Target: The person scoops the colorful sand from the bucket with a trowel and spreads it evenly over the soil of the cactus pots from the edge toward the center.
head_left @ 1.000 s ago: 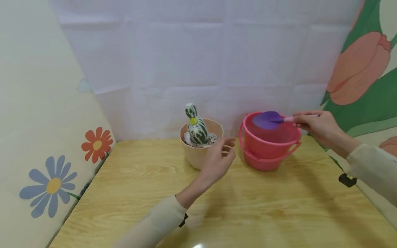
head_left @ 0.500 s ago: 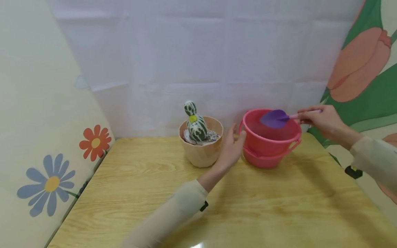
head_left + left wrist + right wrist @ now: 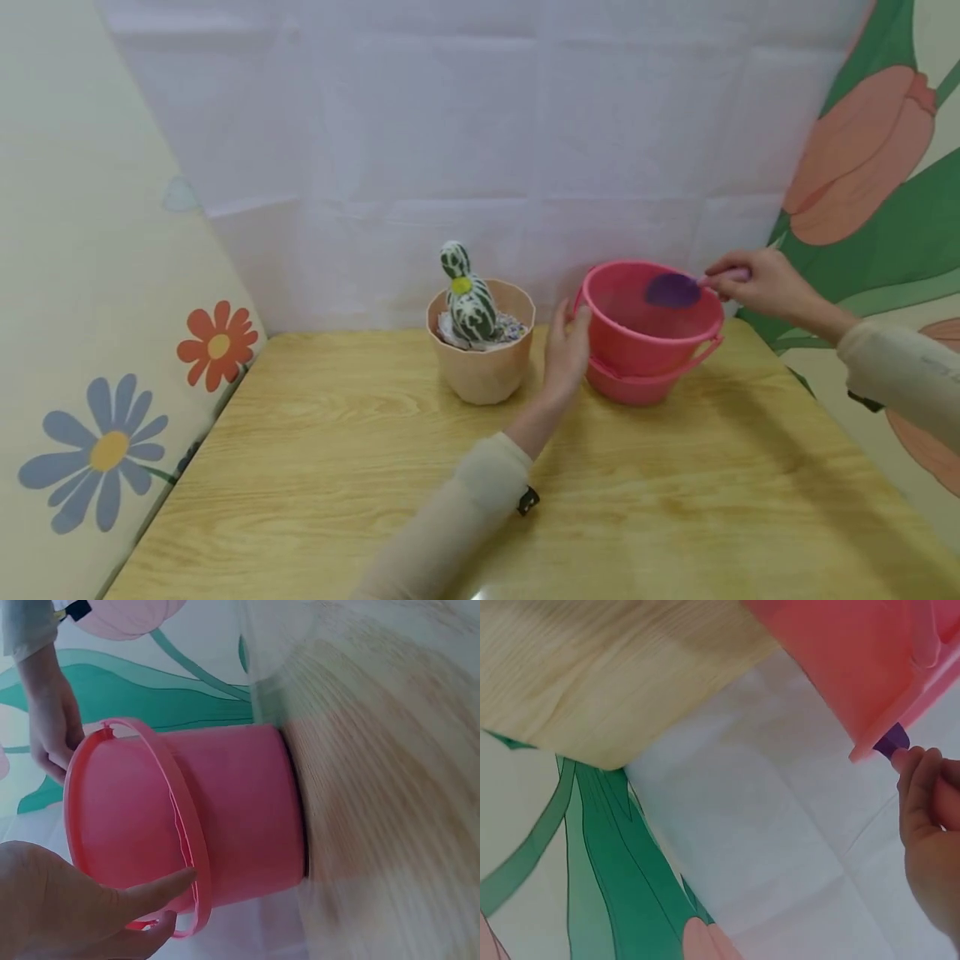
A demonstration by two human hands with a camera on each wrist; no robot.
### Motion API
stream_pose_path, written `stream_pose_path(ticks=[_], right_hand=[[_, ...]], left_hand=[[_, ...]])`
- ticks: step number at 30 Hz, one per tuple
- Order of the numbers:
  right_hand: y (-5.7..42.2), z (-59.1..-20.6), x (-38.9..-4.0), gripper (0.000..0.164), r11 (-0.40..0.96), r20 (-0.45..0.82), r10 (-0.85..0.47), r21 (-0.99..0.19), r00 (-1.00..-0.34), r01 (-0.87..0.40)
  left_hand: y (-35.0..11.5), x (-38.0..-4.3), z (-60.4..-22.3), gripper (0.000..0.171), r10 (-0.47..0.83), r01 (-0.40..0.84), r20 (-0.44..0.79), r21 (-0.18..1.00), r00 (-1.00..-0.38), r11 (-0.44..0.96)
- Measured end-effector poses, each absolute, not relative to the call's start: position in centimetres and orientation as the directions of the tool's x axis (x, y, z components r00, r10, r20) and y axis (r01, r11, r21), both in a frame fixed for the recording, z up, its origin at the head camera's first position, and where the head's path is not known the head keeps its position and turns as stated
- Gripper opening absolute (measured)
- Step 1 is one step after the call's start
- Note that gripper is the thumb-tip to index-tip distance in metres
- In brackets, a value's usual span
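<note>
Pinching a purple shovel (image 3: pixel 672 291) by its pink end, the right hand (image 3: pixel 759 279) holds the blade at the mouth of the red-pink bucket (image 3: pixel 645 357), which stands on the bench (image 3: pixel 322 425). The left hand (image 3: pixel 567 350) has its fingers extended at the bucket's left side, by the bail (image 3: pixel 201 847); they curl round nothing, and how firmly they press I cannot tell.

Tipping seems the main risk: braced only by straight fingers, the bucket could slide or rock if the blade pushes hard on its wall. A fingertip pinch is light, so a heavy load might twist the shovel and spill. The cactus (image 3: pixel 472 312) in its peach pot (image 3: pixel 483 379) stands near the left hand; a careless sweep leftward could knock it. The bucket's bottom is hidden, making depth hard to judge.
</note>
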State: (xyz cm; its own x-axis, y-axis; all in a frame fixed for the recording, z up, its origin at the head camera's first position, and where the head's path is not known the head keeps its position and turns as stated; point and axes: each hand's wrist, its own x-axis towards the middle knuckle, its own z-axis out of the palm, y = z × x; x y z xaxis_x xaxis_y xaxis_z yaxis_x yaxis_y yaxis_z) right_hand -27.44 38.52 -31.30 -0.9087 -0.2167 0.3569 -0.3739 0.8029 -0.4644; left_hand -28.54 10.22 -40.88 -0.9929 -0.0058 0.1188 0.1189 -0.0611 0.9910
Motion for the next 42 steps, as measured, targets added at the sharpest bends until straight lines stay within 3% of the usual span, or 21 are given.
stream_pose_path(ticks=[5,10,28,42], right_hand=[[38.0,-32.0,-28.0,0.014,0.783,0.431,-0.397,-0.302,-0.81,-0.544],[37.5,-32.4,-28.9,0.012,0.78,0.438,-0.453,-0.227,-0.777,-0.583],[36.0,-31.4,-31.1,0.012,0.828,0.23,-0.391,-0.336,-0.891,-0.45],[36.1,-31.7,-32.1,0.015,0.828,0.177,-0.398,-0.353,-0.9,-0.435]], left_hand=[[10.7,-28.5,-40.9,0.056,-0.012,0.107,0.107,0.984,-0.994,-0.141],[10.8,-28.4,-40.5,0.052,-0.004,0.073,0.073,0.975,-0.997,-0.21],[10.9,-29.1,-41.3,0.066,0.054,0.11,0.132,0.947,-0.99,-0.302],[10.3,-29.3,-41.6,0.07,0.049,0.147,0.164,0.959,-0.985,-0.242]])
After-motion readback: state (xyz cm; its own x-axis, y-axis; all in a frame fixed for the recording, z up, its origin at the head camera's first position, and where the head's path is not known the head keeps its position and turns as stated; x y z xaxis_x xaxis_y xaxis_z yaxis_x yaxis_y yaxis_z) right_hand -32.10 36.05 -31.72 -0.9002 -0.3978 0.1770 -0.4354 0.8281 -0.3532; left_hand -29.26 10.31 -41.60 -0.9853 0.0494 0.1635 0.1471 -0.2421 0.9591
